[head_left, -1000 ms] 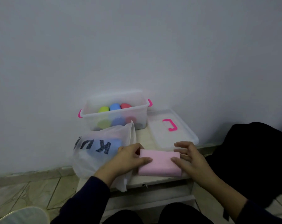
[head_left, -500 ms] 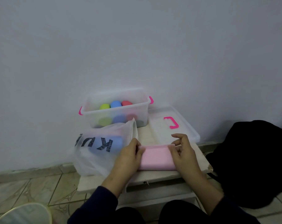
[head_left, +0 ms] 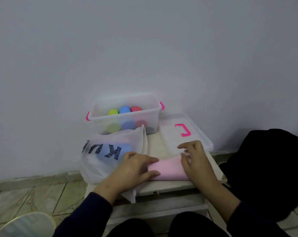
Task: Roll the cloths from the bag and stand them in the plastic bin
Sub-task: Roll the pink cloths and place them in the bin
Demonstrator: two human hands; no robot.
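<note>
The pink cloth [head_left: 168,169] lies on the table [head_left: 155,147], in front of the bin [head_left: 126,115] and partly rolled into a loose tube. The left hand [head_left: 136,168] has fingers stretched flat over the cloth's left end, pressing it down. The right hand [head_left: 194,159] covers the right end with fingers bent over the roll's far edge; whether they pinch the fabric or only press it I cannot tell.

The likeliest fault is an uneven roll. The tube looks thicker toward the right than the left, so if one hand drives faster it may come out cone-shaped and lean or flop once stood in the bin. A loose core would do the same: soft fabric rolled without tension tends to spring open when let go.

The bag [head_left: 110,154] sits left of the cloth, in front of the bin, with its mouth under the left wrist. A careless sweep could drag it, or the blue cloth [head_left: 109,149] inside it, off the table's near edge.

In the bin, green [head_left: 113,112], blue [head_left: 124,109] and red [head_left: 136,109] rolls stand in a row. Pushing a slack roll in beside them could tip one over. The lid [head_left: 182,132], right of the bin, touches the right fingers and could be nudged.
</note>
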